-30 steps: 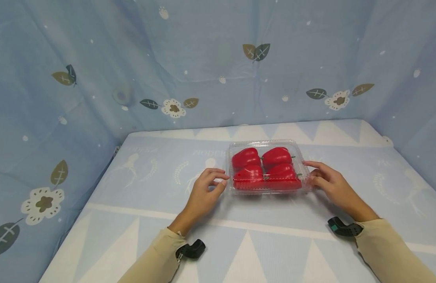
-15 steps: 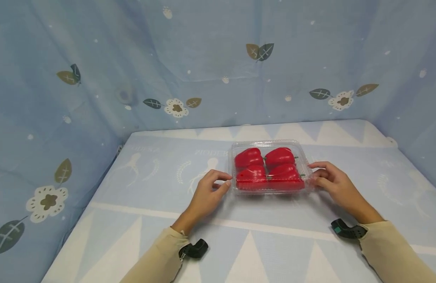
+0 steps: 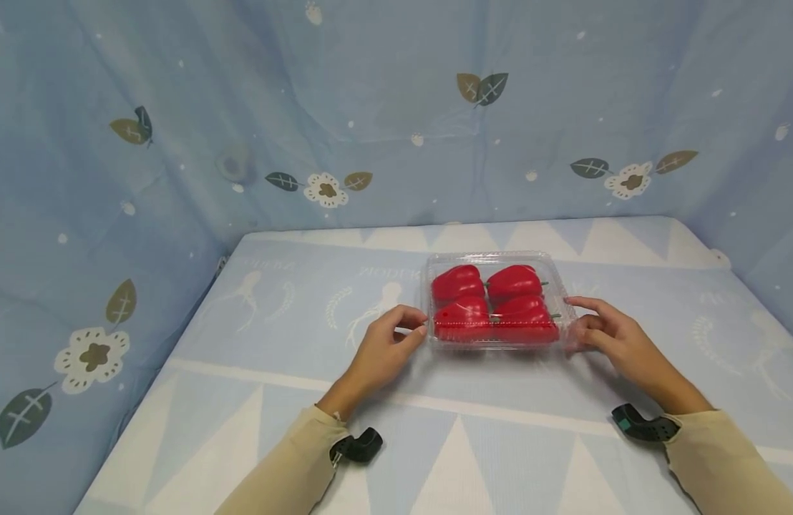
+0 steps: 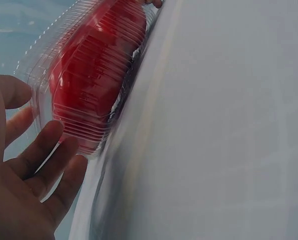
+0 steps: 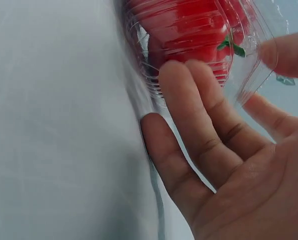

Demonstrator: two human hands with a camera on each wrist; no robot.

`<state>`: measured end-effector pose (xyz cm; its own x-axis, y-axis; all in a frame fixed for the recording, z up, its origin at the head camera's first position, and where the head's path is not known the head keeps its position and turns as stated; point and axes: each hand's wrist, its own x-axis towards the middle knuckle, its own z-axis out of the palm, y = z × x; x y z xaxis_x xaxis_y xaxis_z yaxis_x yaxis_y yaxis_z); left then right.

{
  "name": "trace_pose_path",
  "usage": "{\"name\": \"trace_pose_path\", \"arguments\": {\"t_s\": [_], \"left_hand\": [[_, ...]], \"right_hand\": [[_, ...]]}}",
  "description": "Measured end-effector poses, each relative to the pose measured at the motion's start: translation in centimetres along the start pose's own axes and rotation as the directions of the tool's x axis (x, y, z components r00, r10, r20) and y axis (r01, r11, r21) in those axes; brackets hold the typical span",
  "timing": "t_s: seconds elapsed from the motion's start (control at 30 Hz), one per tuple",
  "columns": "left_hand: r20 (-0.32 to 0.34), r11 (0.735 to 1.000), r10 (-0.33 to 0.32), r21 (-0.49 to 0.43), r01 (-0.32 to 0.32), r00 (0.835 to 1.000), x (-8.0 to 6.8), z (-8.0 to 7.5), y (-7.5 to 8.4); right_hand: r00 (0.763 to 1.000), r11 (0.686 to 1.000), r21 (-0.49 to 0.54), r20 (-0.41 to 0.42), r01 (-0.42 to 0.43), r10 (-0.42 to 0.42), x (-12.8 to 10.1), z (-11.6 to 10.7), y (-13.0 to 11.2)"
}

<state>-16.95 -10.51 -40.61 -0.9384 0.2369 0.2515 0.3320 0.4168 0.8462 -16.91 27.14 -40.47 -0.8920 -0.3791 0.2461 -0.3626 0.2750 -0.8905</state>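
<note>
Blue patterned cloth covers the surface (image 3: 255, 400) and the backdrop. A clear plastic clamshell box (image 3: 496, 257) holding four red peppers (image 3: 493, 309) sits closed at centre. Compared with a second ago, both hands have closed in. The left hand (image 3: 386, 350) now touches the box's left edge with loosely curled fingers; the right hand (image 3: 612, 336) pinches the right rim. Judgement: contact is established on both sides, and the box is braced.
</note>
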Motion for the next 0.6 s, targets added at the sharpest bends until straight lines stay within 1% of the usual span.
{"name": "trace_pose_path", "arguments": {"t_s": [0.13, 0.23, 0.37, 0.5, 0.57, 0.6], "left_hand": [[0.013, 1.000, -0.016, -0.005, 0.016, 1.000, 0.00, 0.07, 0.09], [0.017, 1.000, -0.020, -0.009, 0.021, 1.000, 0.00, 0.16, 0.01], [0.022, 0.999, -0.030, -0.022, 0.030, 0.999, 0.02, 0.24, -0.15], [0.028, 0.998, -0.038, -0.039, 0.039, 0.999, 0.03, 0.30, -0.09], [0.034, 0.998, -0.043, -0.050, 0.045, 0.998, -0.02, 0.28, 0.20], [0.040, 0.997, -0.043, -0.056, 0.045, 0.998, -0.13, 0.15, 0.73]], "right_hand": [[0.998, 0.998, 0.042, 0.052, 0.041, -0.043, -0.07, -0.07, 0.11], [0.997, 0.997, 0.061, 0.064, 0.041, -0.045, -0.14, -0.08, 0.19], [0.998, 0.997, 0.069, 0.051, 0.022, -0.025, -0.20, -0.04, 0.24], [0.999, 0.997, 0.075, 0.041, 0.021, -0.025, -0.18, 0.15, 0.21], [0.999, 0.997, 0.082, 0.034, 0.013, -0.016, -0.15, 0.32, 0.16], [1.000, 0.997, 0.083, 0.029, 0.003, -0.005, -0.14, 0.39, 0.11]]}}
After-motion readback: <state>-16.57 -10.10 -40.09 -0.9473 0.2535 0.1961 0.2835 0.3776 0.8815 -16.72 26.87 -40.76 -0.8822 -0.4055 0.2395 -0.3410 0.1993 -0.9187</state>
